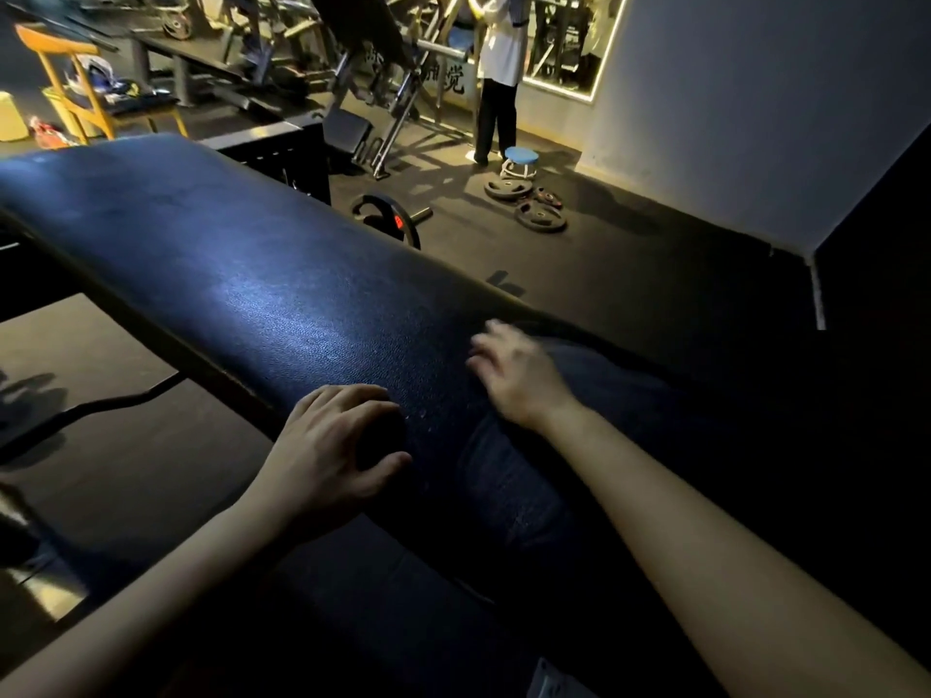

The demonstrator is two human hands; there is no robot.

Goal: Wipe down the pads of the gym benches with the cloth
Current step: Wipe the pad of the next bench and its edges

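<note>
I'm wiping the near end of the bench pad [262, 304]. My right hand [519, 375], blurred, fingers apart, is pressing the cloth [524, 476] flat there. My left hand [327, 445] is curling round a dark round object [380, 440]. Next, I'm judging, comes a sweep toward the far left end.

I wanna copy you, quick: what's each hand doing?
Left hand: gripping a small dark round lump.
Right hand: open on the dark blue cloth.
</note>
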